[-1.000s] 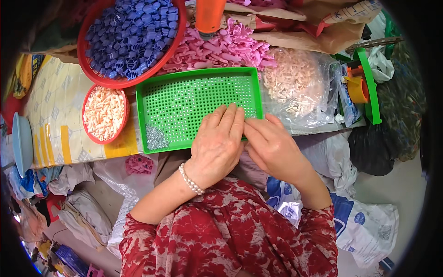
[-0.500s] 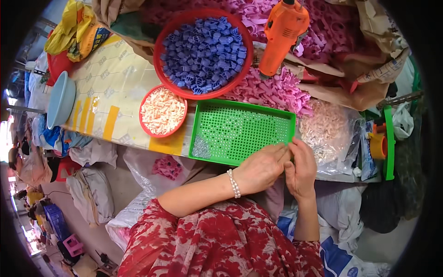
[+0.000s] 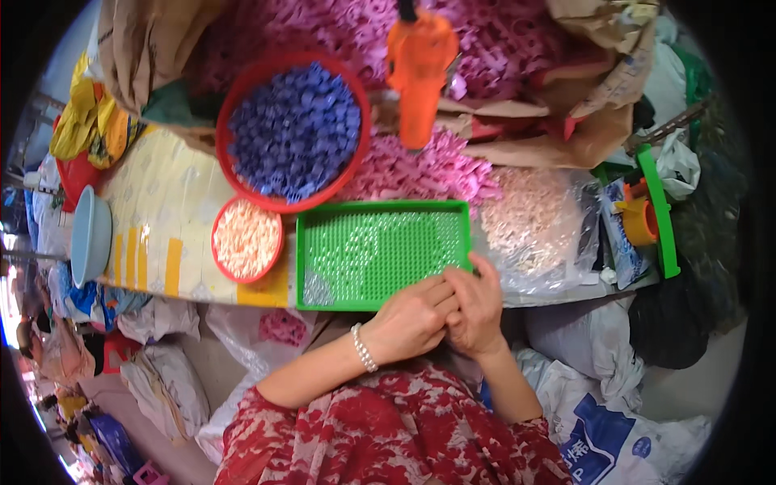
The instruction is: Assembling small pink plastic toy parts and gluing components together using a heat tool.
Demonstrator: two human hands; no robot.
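Note:
My left hand (image 3: 410, 321), with a pearl bracelet (image 3: 362, 347) at its wrist, is closed at the right front corner of a green perforated tray (image 3: 356, 305). My right hand (image 3: 478, 311) is also closed, its fingers against those of the left. Whatever is pinched between them is hidden or too small to name. Small silvery metal pieces (image 3: 316, 286) lie heaped in the tray's left front corner, and others sit scattered over its holes. Beyond the tray hangs an orange power screwdriver (image 3: 420, 77), pointing down.
A red basin (image 3: 365, 121) of blue plastic parts and a smaller red bowl (image 3: 214, 242) of cream pieces stand left of the tray. Pink plastic parts (image 3: 412, 166) lie behind it. To its right rests a clear bag (image 3: 529, 218) of pale pieces. A blue basin (image 3: 90, 236) stands far left.
The view has swung, shifting the table leftward in the picture. My hands have drawn closer together, with the left fingers now tucked against the right hand by the same tray corner.

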